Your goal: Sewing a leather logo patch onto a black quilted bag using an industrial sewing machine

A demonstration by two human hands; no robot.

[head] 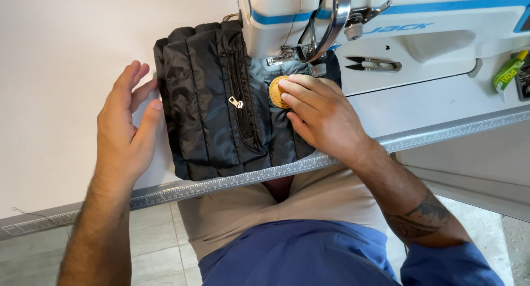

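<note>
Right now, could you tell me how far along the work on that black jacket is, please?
The quilted black jacket already lies under the sewing machine, its zipper closed. In hand: the right hand presses a round tan patch onto it; the left hand rests open beside it. No stitching shows on the patch.

The quilted jacket [212,98] is dark, slightly glossy cloth with a metal zip pull [236,102]; the round patch [276,91] looks tan and leathery; the sewing machine [386,21] is smooth white enamel on a matt white table [55,70]
</note>
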